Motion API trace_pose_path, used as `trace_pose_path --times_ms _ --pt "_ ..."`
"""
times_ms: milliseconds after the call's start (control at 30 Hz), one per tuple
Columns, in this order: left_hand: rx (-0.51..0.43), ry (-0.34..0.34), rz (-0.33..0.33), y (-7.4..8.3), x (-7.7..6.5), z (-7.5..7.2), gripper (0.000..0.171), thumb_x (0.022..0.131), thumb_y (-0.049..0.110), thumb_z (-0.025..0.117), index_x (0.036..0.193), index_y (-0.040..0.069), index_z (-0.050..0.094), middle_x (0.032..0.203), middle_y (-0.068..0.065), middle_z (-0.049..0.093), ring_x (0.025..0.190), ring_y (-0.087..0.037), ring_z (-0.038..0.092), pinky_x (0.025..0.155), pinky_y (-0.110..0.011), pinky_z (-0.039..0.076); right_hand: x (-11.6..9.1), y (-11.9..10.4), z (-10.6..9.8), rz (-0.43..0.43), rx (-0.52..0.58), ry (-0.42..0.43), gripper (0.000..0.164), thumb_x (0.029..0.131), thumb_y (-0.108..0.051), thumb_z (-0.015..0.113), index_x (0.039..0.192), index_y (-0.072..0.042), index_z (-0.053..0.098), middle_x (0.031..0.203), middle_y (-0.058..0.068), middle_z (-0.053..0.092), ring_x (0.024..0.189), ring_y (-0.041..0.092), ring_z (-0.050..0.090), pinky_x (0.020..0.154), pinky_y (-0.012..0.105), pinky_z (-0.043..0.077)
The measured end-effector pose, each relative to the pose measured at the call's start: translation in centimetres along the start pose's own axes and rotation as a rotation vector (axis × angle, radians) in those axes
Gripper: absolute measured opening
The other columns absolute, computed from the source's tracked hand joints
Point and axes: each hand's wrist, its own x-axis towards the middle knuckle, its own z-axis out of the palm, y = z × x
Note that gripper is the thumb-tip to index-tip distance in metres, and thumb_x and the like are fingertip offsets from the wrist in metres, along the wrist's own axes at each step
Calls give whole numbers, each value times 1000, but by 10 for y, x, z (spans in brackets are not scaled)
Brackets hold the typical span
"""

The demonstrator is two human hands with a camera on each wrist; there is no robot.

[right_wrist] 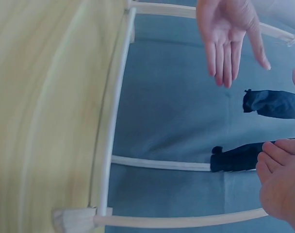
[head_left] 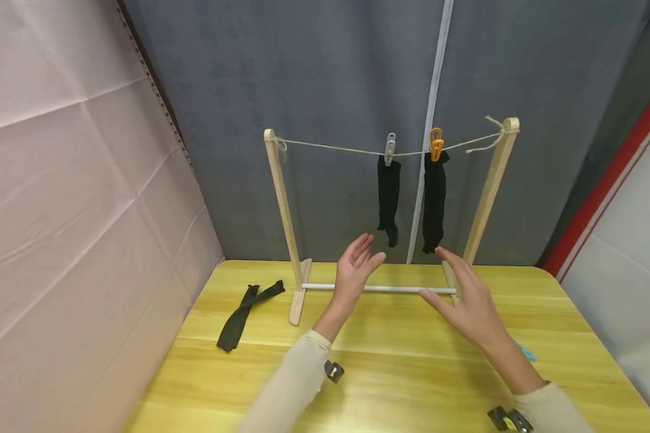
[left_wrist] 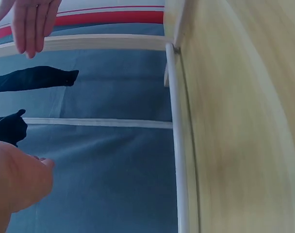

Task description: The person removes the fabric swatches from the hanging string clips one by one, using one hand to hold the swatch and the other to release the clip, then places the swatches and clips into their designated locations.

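Two black sock-like cloths hang from a string (head_left: 330,146) tied between wooden posts. A grey clothespin (head_left: 390,149) clips the left cloth (head_left: 388,198), and an orange clothespin (head_left: 436,145) clips the right cloth (head_left: 434,204). My left hand (head_left: 353,270) is raised in front of the rack, below and left of the left cloth, its fingers extended and nothing in its grasp. On the other side, my right hand (head_left: 468,300) holds nothing, with fingers and thumb spread apart near the lower end of the right cloth. The palms face each other in the right wrist view.
Two more black cloths (head_left: 238,322) lie crossed on the wooden table (head_left: 401,373), left of the rack. A white rod (head_left: 406,289) joins the rack's feet. Something light blue (head_left: 528,352) shows partly behind my right wrist. A grey curtain (head_left: 325,78) hangs behind.
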Motion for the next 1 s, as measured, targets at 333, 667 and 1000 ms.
trace_pose_path --times_ms 333,667,1000 --pt "-115 42 -18 -6 23 42 77 93 23 84 158 4 46 158 -7 57 152 -25 49 123 -35 42 9 -17 -6 -14 10 69 84 90 -19 84 163 -19 43 163 8 50 144 40 49 119 41 42" --pt "-87 181 -21 -10 31 52 68 93 23 84 153 14 54 158 -6 55 152 -22 49 127 -35 38 33 -35 -2 -145 -95 88 81 86 -21 88 157 -12 49 153 17 57 135 39 57 103 64 50" --pt "-129 223 46 -23 41 41 59 92 30 85 146 19 63 150 -8 63 143 -24 59 117 -34 49 63 -72 -6 -199 -219 164 81 88 -26 86 157 -6 48 156 24 54 145 44 50 110 68 47"
